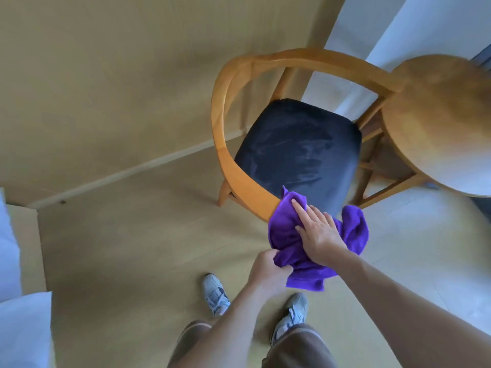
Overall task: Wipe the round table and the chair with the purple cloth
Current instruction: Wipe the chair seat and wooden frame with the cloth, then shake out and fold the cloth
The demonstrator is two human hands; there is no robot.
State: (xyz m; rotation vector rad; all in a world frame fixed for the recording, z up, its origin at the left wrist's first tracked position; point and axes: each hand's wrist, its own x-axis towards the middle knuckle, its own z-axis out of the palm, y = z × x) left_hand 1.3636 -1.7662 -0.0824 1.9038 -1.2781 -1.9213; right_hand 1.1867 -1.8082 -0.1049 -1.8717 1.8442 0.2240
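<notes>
Cloth (292, 243) draped over the near end of the chair (239, 179) armrest. Right hand (318, 235) flat on it, fingers straight, pressing. Left hand (268, 269) grip clamped on cloth's lower edge. Round counter (438, 123) just right of chair.

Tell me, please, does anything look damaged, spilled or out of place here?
Nothing stands out. The chair stands upright beside the round table. Its dark seat shows only pale streaks, with no tear visible. The right hand presses the purple cloth on the armrest end; the left hand grips a hanging corner.
</notes>
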